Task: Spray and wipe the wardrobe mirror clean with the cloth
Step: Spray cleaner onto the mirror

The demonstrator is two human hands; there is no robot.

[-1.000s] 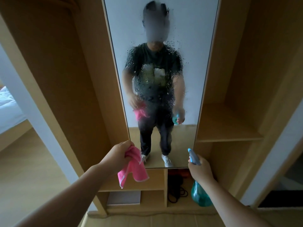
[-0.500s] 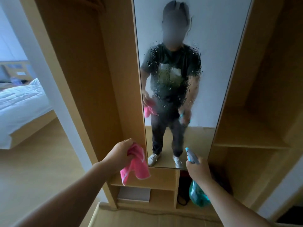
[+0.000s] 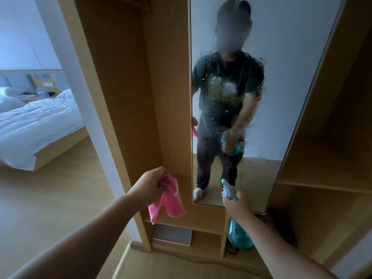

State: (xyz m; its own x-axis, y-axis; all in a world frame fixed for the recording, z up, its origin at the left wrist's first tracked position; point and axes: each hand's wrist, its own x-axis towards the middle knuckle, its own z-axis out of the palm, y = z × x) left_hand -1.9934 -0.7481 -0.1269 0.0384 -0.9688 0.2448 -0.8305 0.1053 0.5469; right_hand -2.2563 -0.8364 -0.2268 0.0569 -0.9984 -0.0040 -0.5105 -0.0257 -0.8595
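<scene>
Head view. Left arm extended forward, forearm bare, wrist level. Left hand (image 3: 150, 184) curled around a bunched corner of the pink cloth (image 3: 167, 200); the rest of the cloth hangs loose below the fist, in front of the wooden panel just left of the mirror (image 3: 281, 77), not touching the glass.

Right arm extended forward, lower than the mirror's bottom edge. Right hand (image 3: 237, 204) grips the neck of the spray bottle (image 3: 238, 236); the blue nozzle sticks up above the knuckles toward the glass, and the teal body hangs below the hand. Finger position on the trigger: cannot tell.

Droplets (image 3: 227, 93) cover the middle band of the mirror; upper glass looks dry. The mirror is set in the wardrobe (image 3: 120, 77), between open compartments.

Bed (image 3: 36, 121) with white bedding, far left.
</scene>
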